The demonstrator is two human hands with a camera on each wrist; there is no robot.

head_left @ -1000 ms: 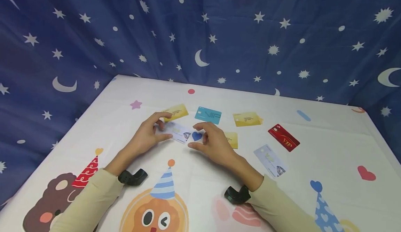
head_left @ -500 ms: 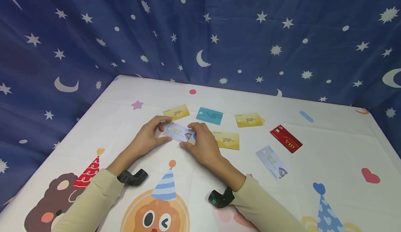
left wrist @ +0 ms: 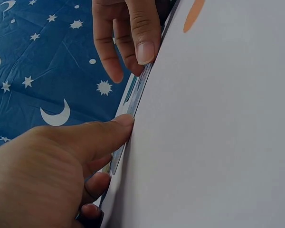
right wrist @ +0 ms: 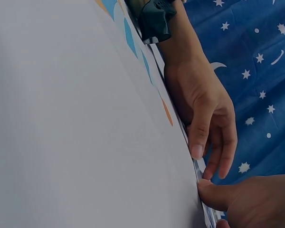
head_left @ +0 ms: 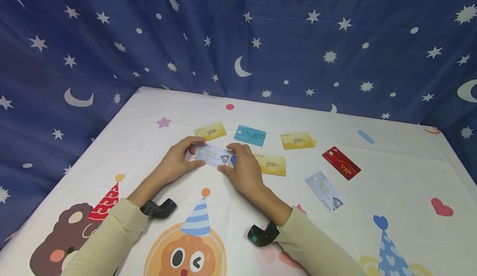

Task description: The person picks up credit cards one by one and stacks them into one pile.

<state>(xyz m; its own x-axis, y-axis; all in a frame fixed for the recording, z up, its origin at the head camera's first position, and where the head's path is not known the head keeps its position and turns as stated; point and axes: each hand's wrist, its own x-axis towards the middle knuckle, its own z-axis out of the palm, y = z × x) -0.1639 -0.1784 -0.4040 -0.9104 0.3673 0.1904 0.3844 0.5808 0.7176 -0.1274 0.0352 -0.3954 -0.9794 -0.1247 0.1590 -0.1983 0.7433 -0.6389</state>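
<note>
A silver VIP card (head_left: 212, 156) lies between the two hands in the head view, low over the white tablecloth. My left hand (head_left: 179, 161) grips its left end, thumb on the near edge and index finger on the far edge. At the opposite end my right hand (head_left: 246, 170) holds the card the same way, partly covering a printed blue heart (head_left: 233, 160). Both wrist views show the card almost edge-on, with a thumb (left wrist: 118, 124) on its near edge. A gold card (head_left: 272, 165) lies just right of the right hand, its left end hidden.
Behind the hands lie another gold card (head_left: 210, 131) and a teal VIP card (head_left: 250, 135). Farther right are a gold card (head_left: 297, 141), a red VIP card (head_left: 341, 163) and a second silver card (head_left: 325, 190). A blue starry curtain (head_left: 186, 39) hangs behind the table.
My right hand has moved left from beside the silver card onto its right end, uncovering more of the gold card. The left hand stays at the left end.
</note>
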